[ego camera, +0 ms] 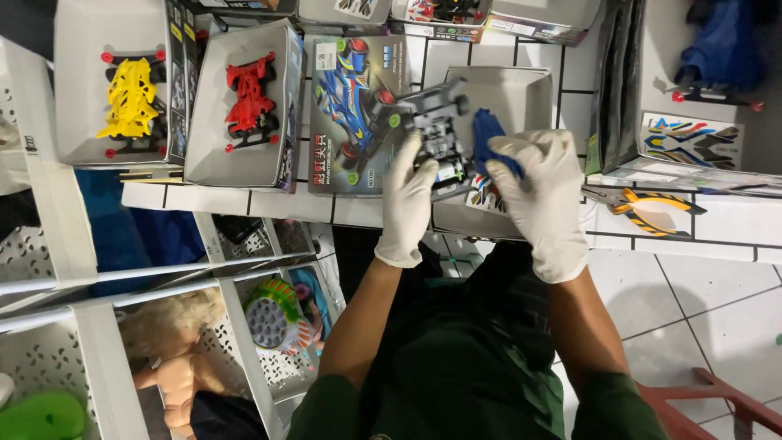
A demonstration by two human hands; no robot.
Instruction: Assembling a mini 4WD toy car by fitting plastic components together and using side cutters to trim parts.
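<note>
At the far left a white shelf rack [244,326] holds toys in its bins: a doll [175,371] lying on its back and a round green toy [273,314] tipped on edge, stowed out of the way below the work surface. Above it, on the white tiled table [717,224], two open boxes each cradle a finished toy car, a yellow car [130,98] and a red car [248,94], each lying flat in its tray so that it cannot roll off. Just right of them a box lid [350,114] printed with a blue racer lies face up, near enough to serve as a picture to check against.

The left hand [405,204], in a white glove, has its fingers clamped on the grey car frame [436,130], holding it up over the open grey box [509,98] so that loose bits would drop into the tray. The right hand [542,200], also gloved, has its fingers closed on a blue car shell [486,138], held touching the frame's right side. Further right, yellow-handled pliers [652,208] lie within easy reach, and a sticker sheet [692,143] rests flat beyond them.
</note>
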